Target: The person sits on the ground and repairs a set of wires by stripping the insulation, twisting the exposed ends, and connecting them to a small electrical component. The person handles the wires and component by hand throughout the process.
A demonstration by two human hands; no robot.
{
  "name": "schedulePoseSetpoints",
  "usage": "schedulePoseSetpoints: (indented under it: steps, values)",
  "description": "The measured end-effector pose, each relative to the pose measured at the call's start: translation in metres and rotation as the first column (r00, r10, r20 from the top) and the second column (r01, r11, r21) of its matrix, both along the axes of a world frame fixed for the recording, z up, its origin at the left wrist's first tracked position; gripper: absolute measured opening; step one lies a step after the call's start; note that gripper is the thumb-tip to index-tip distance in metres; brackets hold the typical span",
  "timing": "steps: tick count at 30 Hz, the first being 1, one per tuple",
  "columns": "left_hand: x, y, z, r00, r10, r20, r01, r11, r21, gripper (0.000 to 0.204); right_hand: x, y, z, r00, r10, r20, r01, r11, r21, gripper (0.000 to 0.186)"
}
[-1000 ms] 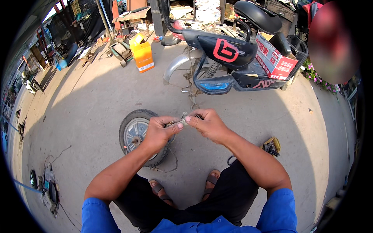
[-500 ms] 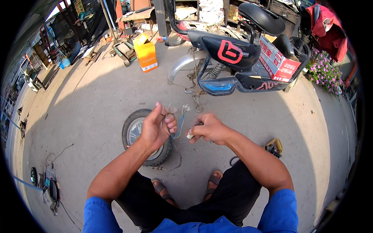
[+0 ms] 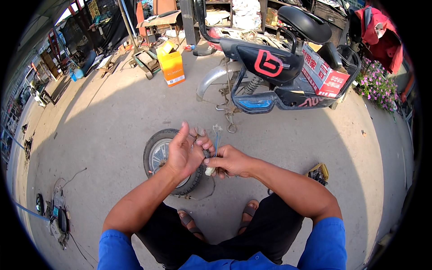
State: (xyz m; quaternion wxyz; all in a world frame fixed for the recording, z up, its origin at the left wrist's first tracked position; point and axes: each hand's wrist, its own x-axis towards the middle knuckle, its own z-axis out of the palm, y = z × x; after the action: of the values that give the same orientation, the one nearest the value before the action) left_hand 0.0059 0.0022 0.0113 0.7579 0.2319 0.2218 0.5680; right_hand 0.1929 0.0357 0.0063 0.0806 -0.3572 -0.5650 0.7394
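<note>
Wheel (image 3: 158,152) with a black tyre is on the concrete ground (image 3: 121,130) in front of your feet, and your left hand (image 3: 188,154) is above its right part, covering some of it. This left hand has the thumb pointing up and the other fingers bent inward; whether they are firmly closed on something, I cannot tell. Your right hand (image 3: 230,161) is just beside it, and its thumb and fingers are pinching a pale plug (image 3: 209,171), which is low between the two hands, near the edge of the tyre. A small dark piece (image 3: 206,153) is also seen between the hands, but it is too small to know what it is. Thin blue wires (image 3: 217,141) stand up behind the right hand and end in a whitish tip (image 3: 217,128).

Near your right knee, a yellow tray (image 3: 325,169) with dark parts is on the ground. Well apart on your left, some machine parts (image 3: 57,220) are lying with loose cables. Farther ahead of you is a black scooter (image 3: 288,92) with a red-and-white carton (image 3: 321,76) on its footboard. To the left of the scooter stands an orange box (image 3: 171,67), and to the right pink flowers (image 3: 378,85) grow.
</note>
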Motion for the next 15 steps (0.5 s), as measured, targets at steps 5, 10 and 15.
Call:
schedulePoseSetpoints:
  steps: [5,10,15]
  values:
    - [-0.014,0.007,-0.003,0.999,-0.011,-0.043,0.017,0.991,0.134,0.072,0.008,0.009,0.002,0.992,-0.112,-0.055,0.110,0.993,-0.029,0.030]
    - [-0.023,0.011,-0.009,0.980,-0.058,-0.190,0.091,0.981,0.174,0.056,0.013,0.015,0.003,0.979,-0.188,-0.083,0.183,0.981,-0.055,0.028]
    - [-0.016,0.013,-0.019,0.857,0.004,-0.516,0.100,0.980,0.174,0.044,0.014,0.014,0.006,0.989,-0.145,-0.019,0.145,0.989,-0.025,0.026]
